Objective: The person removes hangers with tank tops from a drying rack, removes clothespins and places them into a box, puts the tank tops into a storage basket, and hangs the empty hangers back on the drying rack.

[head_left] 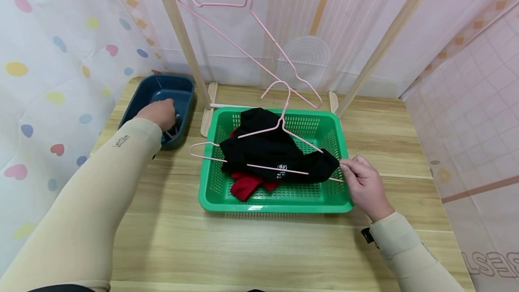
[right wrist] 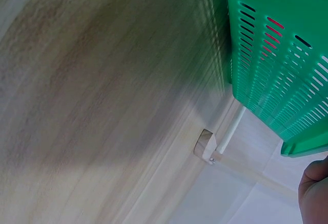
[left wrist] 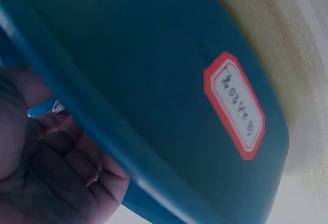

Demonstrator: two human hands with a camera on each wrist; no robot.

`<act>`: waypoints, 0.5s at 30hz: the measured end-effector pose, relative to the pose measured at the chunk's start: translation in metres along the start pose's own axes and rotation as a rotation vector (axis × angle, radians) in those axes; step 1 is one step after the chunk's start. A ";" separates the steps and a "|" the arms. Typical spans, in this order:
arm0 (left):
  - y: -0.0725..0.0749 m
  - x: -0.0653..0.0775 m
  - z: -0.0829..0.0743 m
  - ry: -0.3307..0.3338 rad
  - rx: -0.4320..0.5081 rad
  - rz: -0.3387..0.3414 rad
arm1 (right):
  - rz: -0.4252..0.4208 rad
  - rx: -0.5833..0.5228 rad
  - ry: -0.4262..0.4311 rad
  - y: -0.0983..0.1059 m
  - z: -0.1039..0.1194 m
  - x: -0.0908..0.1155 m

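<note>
In the head view, a black garment (head_left: 267, 148) with a small white print lies in a green basket (head_left: 279, 207), over some red cloth (head_left: 246, 187). A pink hanger (head_left: 263, 131) runs partly inside and partly outside the black cloth. My right hand (head_left: 366, 187) pinches the garment's right corner beside the hanger's end, above the basket's right rim. Reaching into a blue bin (head_left: 183, 85) at the left, my left hand (head_left: 159, 114) has bent fingers near small clip-like pieces (head_left: 173, 132). The left wrist view shows a metal bit (left wrist: 59, 106) by its fingertips; the bin wall hides whether they pinch it.
A second pink hanger (head_left: 275, 42) hangs above and behind the basket. Wooden posts (head_left: 184, 42) of a rack rise on both sides, with feet on the wooden table (head_left: 251, 247). A red-edged label (left wrist: 236, 106) is on the bin's outer wall. Patterned sheets surround the table.
</note>
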State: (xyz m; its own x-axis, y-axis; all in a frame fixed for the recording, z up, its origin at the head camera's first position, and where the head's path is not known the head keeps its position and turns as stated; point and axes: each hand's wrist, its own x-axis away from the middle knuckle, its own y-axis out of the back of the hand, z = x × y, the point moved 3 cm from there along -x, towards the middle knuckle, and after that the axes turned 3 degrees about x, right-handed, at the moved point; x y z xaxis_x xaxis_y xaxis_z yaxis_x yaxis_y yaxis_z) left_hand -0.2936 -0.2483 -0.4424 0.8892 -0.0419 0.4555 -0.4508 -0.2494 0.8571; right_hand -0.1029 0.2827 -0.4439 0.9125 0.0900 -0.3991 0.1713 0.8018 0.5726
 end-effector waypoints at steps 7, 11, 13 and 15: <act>0.000 0.002 -0.002 -0.015 -0.002 -0.008 | -0.001 0.004 -0.005 0.000 0.001 0.000; 0.001 0.004 -0.004 -0.026 -0.007 -0.012 | -0.001 0.009 -0.003 0.001 0.001 0.000; 0.001 0.005 -0.004 -0.030 -0.018 -0.018 | 0.000 0.010 -0.006 0.001 0.001 0.000; 0.001 0.005 -0.004 -0.029 -0.023 -0.019 | 0.000 0.010 -0.008 0.001 0.001 0.000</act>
State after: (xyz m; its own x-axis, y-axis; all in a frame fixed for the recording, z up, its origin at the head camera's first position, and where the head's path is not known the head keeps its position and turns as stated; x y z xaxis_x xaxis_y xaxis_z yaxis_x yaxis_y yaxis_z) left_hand -0.2902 -0.2444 -0.4386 0.8993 -0.0657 0.4323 -0.4353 -0.2283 0.8709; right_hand -0.1022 0.2829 -0.4425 0.9155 0.0856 -0.3931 0.1747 0.7955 0.5802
